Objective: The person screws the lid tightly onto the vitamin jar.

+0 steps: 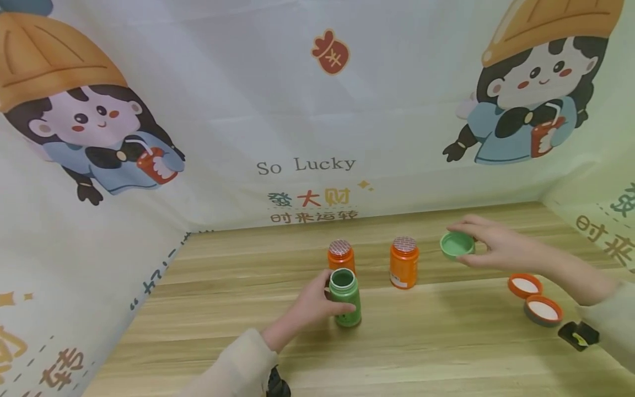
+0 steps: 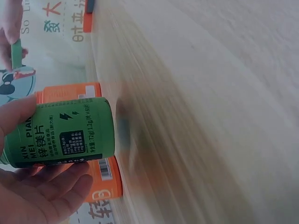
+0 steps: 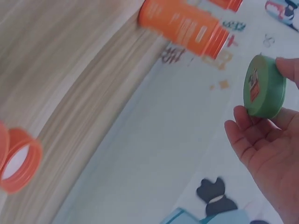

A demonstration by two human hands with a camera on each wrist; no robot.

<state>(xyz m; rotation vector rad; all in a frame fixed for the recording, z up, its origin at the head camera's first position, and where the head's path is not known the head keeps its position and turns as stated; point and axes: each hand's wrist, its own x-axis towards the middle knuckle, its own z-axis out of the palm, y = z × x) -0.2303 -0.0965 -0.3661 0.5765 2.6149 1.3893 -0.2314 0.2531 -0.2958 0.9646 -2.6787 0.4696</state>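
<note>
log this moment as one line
left hand: holds open green bottle | right hand: holds green lid | two orange bottles: upright, uncapped

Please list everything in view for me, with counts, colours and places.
Green bottle: one, green, lidless, in the left hand
Green lid: one, green, in the right hand
Orange bottles: two, orange, tops sealed; one behind the green bottle, one further right
Orange lid: one, white inside, on the table's right
Grey-sided lid: one, orange rim, nearer than the orange lid
Table: one, wood-grained, beneath
Printed cloth: white, behind and at both sides
Black items: two, unclear, one near each cuff
Sleeves: two, cream
Left hand: one, centre
Right hand: one, right
</note>
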